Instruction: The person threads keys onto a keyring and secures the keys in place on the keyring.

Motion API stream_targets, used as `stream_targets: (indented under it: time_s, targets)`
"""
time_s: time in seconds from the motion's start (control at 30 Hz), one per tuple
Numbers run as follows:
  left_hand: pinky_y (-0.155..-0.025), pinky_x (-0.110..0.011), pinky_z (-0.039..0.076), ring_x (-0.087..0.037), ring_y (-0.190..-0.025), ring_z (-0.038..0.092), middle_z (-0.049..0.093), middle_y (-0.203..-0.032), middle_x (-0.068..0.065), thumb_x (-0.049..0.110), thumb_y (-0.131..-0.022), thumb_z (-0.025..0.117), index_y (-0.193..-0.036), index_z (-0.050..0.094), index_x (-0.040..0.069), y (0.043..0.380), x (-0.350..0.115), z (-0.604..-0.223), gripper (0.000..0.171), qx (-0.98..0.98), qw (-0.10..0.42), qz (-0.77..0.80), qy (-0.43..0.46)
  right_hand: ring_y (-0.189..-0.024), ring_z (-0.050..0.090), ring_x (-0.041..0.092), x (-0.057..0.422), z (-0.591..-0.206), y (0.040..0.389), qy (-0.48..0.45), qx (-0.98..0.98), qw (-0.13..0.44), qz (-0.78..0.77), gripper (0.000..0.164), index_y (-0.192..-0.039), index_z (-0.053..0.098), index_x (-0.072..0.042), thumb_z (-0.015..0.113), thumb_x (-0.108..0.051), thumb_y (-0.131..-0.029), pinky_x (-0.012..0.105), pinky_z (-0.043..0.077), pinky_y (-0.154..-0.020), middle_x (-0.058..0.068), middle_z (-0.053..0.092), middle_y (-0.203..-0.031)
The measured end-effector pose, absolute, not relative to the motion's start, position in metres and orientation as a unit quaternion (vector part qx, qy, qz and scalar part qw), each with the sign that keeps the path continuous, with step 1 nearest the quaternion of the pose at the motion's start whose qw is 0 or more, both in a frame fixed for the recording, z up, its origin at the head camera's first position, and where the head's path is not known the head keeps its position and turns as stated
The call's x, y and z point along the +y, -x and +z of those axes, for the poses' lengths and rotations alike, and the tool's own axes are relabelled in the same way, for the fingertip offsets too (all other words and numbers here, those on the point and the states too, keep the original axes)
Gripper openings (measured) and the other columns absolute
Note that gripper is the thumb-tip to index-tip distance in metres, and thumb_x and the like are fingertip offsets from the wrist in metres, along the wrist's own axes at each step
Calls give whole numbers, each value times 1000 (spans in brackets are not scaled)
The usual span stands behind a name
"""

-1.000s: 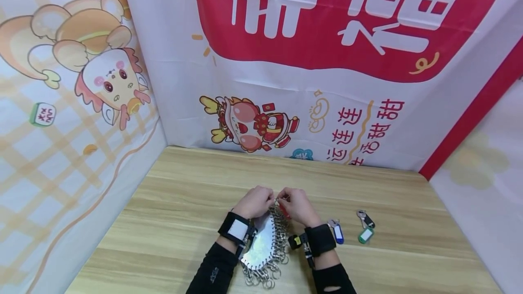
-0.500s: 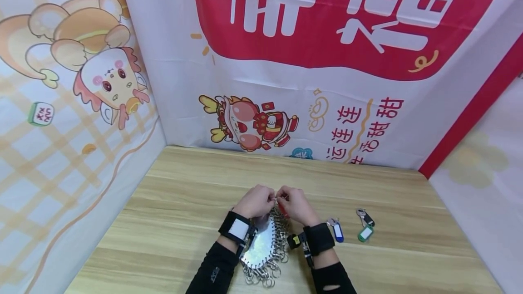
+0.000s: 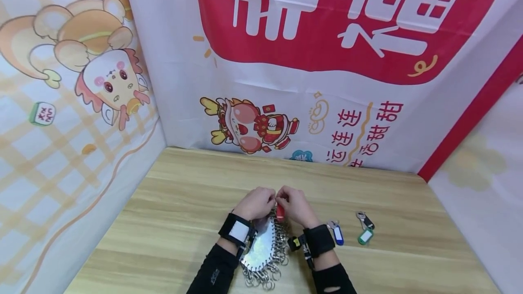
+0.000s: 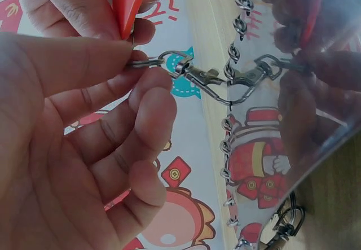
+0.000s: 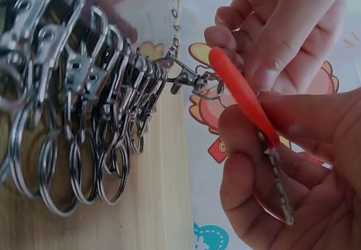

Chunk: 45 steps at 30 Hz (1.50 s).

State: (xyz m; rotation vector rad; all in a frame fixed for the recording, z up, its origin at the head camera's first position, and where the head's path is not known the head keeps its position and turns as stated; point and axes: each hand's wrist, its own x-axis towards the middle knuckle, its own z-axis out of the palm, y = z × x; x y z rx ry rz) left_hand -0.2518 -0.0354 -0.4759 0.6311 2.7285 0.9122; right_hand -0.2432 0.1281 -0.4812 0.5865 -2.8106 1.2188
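Note:
Close together over the table, both hands work at the top end of a mirror-like plate (image 3: 261,244) edged with metal swivel clasps. My left hand (image 4: 96,114) pinches a split key ring (image 4: 148,62) between thumb and forefinger. That ring hangs from a swivel clasp (image 4: 197,80) hooked onto the plate's edge. My right hand (image 5: 304,165) holds a key (image 5: 279,188) with a red tag (image 5: 242,95), right by the ring. Fingers partly hide where key, tag and ring meet. In the head view the red tag (image 3: 280,213) shows under the right fingertips.
Right of the right wrist lies a key with a blue tag (image 3: 338,235). Further right are a black-headed key (image 3: 367,221) and a green tag (image 3: 365,236). Several clasps with rings (image 5: 84,165) line the plate's edge. A printed cloth wall (image 3: 261,76) stands behind the wooden table (image 3: 163,221).
The red tag has turned and shows more fully below the right fingertips. Both hands stay almost in place, at the same end of the plate.

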Motion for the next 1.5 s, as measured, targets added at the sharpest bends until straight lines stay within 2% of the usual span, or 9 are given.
stream_targets:
  time_s: [0.23,0.67,0.97,1.13,1.5]
  targets:
    - [-50,-26,42,-11,-55,50,51,-64,3,17,-95,55,-78,58,15,249,-36,-479,17,930,65,275,-234,-60,52,8,127,-487,239,-213,-897,27,386,7,-88,63,-11,61,-5,-91,25,44,-55,-4,62,-77]
    - [-51,-25,41,-10,-55,49,51,-65,4,18,-93,59,-76,56,15,247,-34,-477,18,940,55,236,-240,-61,52,6,131,-489,239,-235,-891,27,387,9,-85,63,-14,63,-6,-90,23,44,-55,-5,62,-78]
    - [-53,-25,41,-10,-59,51,54,-68,5,12,-88,64,-76,60,15,248,-37,-475,13,932,70,267,-235,-62,53,9,131,-488,241,-210,-896,10,391,8,-88,62,-13,60,-8,-92,25,45,-58,-5,61,-75]
    - [-55,-24,42,-9,-61,51,55,-71,6,13,-90,63,-82,65,12,250,-38,-475,8,932,72,263,-241,-64,54,10,131,-487,243,-193,-900,9,390,8,-87,62,-12,60,-6,-91,26,46,-59,-5,59,-74]
    - [-50,-26,44,-12,-58,52,53,-69,1,15,-95,55,-87,59,12,250,-37,-473,9,930,107,278,-216,-64,52,8,131,-487,246,-212,-902,23,376,8,-86,61,-13,61,-6,-91,25,45,-59,-7,58,-74]
